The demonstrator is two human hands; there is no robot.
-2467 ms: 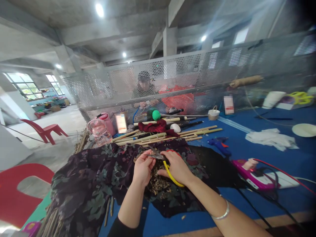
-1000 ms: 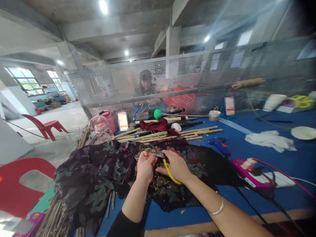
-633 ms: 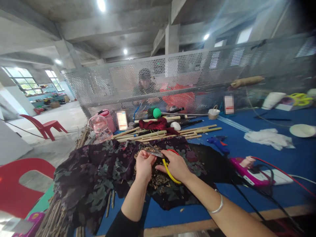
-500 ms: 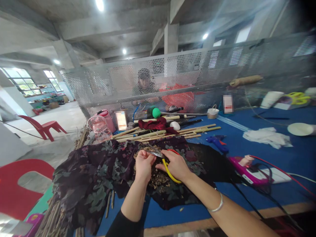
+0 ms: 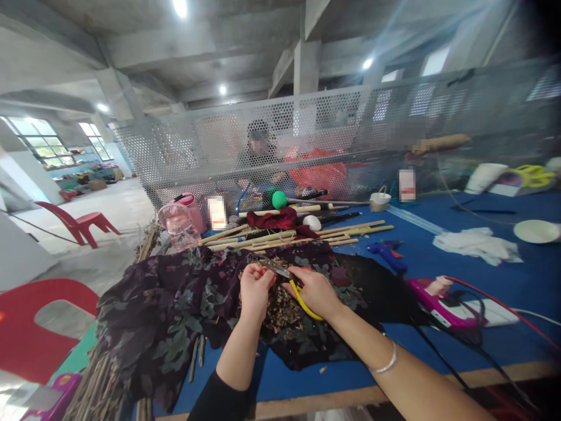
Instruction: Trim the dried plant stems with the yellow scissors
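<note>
My right hand (image 5: pixel 314 290) is closed on a pair of shears (image 5: pixel 287 278) with yellow and red handles, the grey blades pointing left. My left hand (image 5: pixel 255 288) is closed in a pinch right at the blades, holding a small piece I cannot make out. Both hands hover over a heap of brown cut scraps (image 5: pixel 280 307) lying on a dark flowered cloth (image 5: pixel 175 304) spread across the blue table (image 5: pixel 438 257).
Bamboo sticks (image 5: pixel 289 238) lie behind the cloth, with a pink bottle (image 5: pixel 182 222), red cloth (image 5: pixel 276 221) and green ball (image 5: pixel 279 200). A blue glue gun (image 5: pixel 388 253), pink device (image 5: pixel 442 304) with cables and white rag (image 5: pixel 477 245) lie right. A person sits behind the mesh screen (image 5: pixel 333 134). Red chairs (image 5: pixel 39 327) stand left.
Both hands stay over the scrap heap, the shears and my left fingers shifting only slightly. The view has wobbled a little.
</note>
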